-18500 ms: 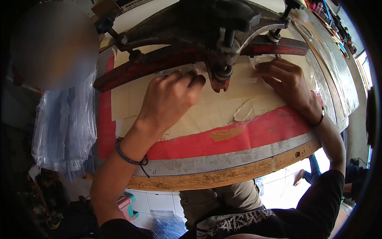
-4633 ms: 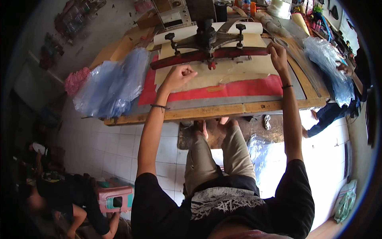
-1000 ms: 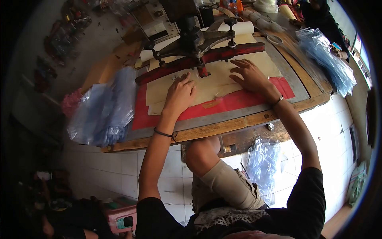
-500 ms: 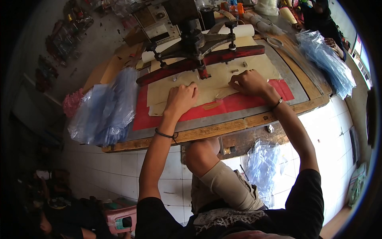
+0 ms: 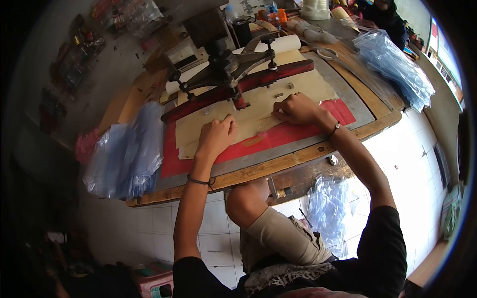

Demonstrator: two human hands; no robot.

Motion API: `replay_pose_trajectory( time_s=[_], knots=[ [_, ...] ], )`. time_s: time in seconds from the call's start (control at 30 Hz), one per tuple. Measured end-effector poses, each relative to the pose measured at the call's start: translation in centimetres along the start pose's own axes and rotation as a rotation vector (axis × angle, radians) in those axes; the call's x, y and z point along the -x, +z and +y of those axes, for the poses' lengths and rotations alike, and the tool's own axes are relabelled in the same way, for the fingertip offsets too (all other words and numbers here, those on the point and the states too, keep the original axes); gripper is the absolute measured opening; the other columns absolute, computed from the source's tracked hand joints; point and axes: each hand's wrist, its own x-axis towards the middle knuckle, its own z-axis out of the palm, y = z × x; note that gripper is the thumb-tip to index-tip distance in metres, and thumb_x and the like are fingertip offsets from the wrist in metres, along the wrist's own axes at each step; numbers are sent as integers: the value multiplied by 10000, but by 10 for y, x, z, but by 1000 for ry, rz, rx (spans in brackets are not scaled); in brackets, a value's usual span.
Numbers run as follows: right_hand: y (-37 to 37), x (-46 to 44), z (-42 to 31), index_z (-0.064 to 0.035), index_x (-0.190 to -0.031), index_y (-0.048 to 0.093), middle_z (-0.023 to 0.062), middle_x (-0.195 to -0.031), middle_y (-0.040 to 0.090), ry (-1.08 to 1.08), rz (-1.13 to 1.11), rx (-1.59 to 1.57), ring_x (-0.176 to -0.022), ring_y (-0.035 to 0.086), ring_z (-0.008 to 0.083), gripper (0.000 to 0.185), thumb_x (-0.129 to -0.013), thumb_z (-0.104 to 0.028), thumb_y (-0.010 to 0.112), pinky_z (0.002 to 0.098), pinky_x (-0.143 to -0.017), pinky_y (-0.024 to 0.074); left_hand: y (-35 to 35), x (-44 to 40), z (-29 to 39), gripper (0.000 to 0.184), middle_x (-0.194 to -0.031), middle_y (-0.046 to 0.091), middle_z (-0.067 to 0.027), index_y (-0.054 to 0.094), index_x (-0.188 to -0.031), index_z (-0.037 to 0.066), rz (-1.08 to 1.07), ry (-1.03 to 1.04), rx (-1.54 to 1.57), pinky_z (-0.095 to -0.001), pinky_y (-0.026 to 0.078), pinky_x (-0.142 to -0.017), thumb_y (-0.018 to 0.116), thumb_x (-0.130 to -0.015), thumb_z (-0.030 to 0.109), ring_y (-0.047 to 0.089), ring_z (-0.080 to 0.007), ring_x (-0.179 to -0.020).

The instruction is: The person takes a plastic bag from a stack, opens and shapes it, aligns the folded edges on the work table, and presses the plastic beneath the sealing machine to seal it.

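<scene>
My left hand point(image 5: 217, 136) rests on the left part of a beige sheet point(image 5: 196, 130), its fingers curled closed. Over the right part of that sheet, my right hand point(image 5: 296, 109) is also closed, thumb against fingers. Anything thin between the fingers of either hand is hidden. The beige sheet lies on a red sheet point(image 5: 238, 155), whose front edge shows. Just beyond my hands stands a black press head point(image 5: 226, 67) with a long red bar point(image 5: 271, 77) across the sheet. Small metal pieces point(image 5: 291, 86) lie near my right hand.
Clear bluish plastic bags point(image 5: 124, 159) hang over the table's left edge; another pile of bags point(image 5: 395, 64) lies at right. Scissors point(image 5: 328, 53) and a white roll point(image 5: 285, 43) are behind. The wooden table edge point(image 5: 263, 171) runs before me. A person point(image 5: 385, 20) is at back right.
My view has turned slightly, so the table and press appear shifted left and tilted. Both hands stay closed in about the same places over the beige sheet.
</scene>
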Motion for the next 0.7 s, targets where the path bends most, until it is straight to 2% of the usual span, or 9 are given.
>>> replay_pose_trajectory(
  time_s=[0.7],
  knots=[
    [-3, 0, -2, -109, -901, 698, 133, -632, 656, 31, -16, 12, -595, 648, 347, 240, -941, -316, 583, 455, -614, 527, -1, 1, 1, 148, -669, 665, -145, 592, -1000, 110, -60, -2, 24, -482, 527, -622, 550, -923, 228, 662, -378, -643]
  ],
)
